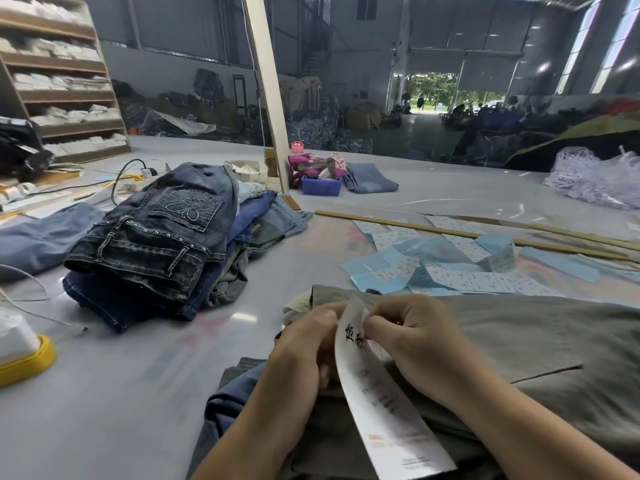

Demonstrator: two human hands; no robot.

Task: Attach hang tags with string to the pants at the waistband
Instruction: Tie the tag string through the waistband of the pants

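1. Both hands meet at the top of a long white tag (381, 386), held over grey pants (526, 344) on the counter (104, 393).
2. The left hand (304, 348) pinches the tag's top edge.
3. The right hand (412, 337) pinches it from the other side.
4. Folded jeans (152, 244) are stacked to the left; blue-and-white labels (433, 268) lie beyond the pants.

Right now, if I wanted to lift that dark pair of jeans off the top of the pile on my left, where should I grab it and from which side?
Grab the dark jeans at the folded waistband edge that faces you, coming from the near side. That edge is thick, overhangs the pile and lies clear of other things, so fingers can probably slip under it. Both hands are busy with the hang tag.
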